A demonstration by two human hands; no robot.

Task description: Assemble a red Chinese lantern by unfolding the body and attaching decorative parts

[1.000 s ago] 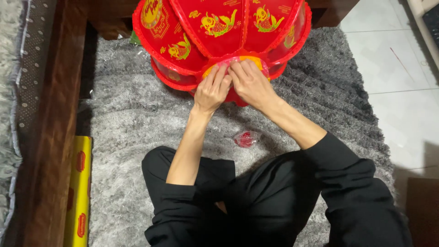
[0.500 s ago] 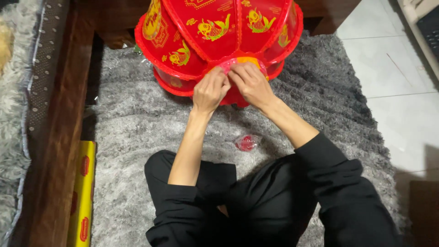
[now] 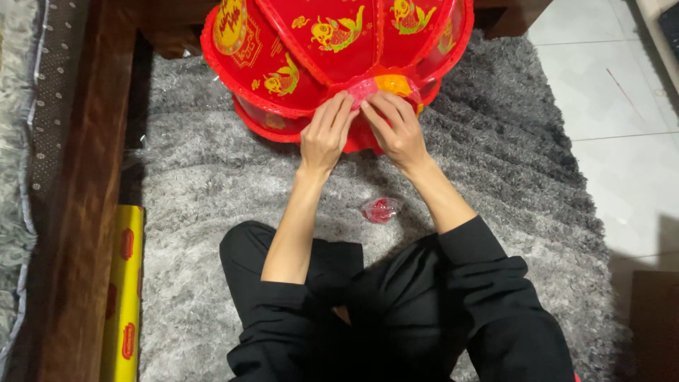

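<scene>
A large red lantern point(image 3: 332, 49) with gold fish patterns lies on a grey shaggy rug point(image 3: 212, 191) in front of me. Both hands meet at its near end, at a pinkish and orange cap point(image 3: 385, 86). My left hand point(image 3: 324, 134) presses its fingertips against the cap and the red rim. My right hand point(image 3: 396, 127) pinches the cap from the other side. A small clear wrapper with a red piece point(image 3: 380, 209) lies on the rug between my forearms. I sit cross-legged in black clothes.
A dark wooden furniture edge point(image 3: 78, 212) runs down the left, with a yellow box with red marks point(image 3: 124, 297) beside it. White floor tiles point(image 3: 622, 106) lie to the right of the rug.
The view has shifted slightly, so the lantern and hands sit a little right and lower. Both hands stay at the lantern's cap with small finger movements.
</scene>
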